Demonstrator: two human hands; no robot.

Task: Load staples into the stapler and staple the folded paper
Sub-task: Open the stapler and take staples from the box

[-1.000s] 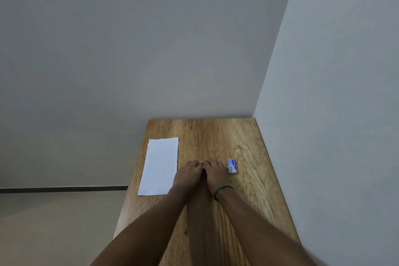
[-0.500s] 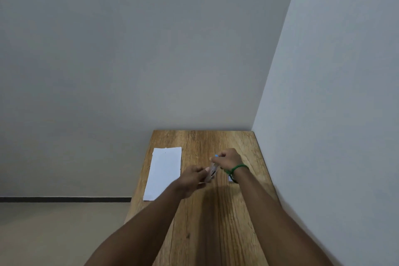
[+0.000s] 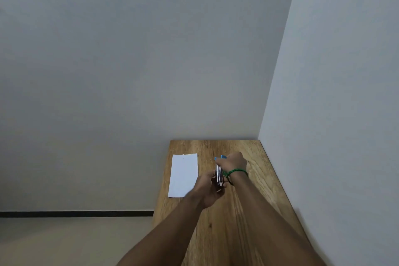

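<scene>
A small metal stapler with blue ends is held above the wooden table, and both hands grip it. My left hand clasps its near end. My right hand, with a green band on the wrist, grips the far blue end. The stapler's arms look slightly spread. The folded white paper lies flat on the table's left side, just left of my hands. The staple box is hidden behind my right hand.
The table stands in a corner, with a grey wall behind it and a white wall along its right edge. Its left edge drops to a beige floor with a dark skirting strip.
Both hands rested together on the table a second ago. They have since lifted the stapler, and my right hand has pulled its blue end up and away. The staple box has gone out of sight.
</scene>
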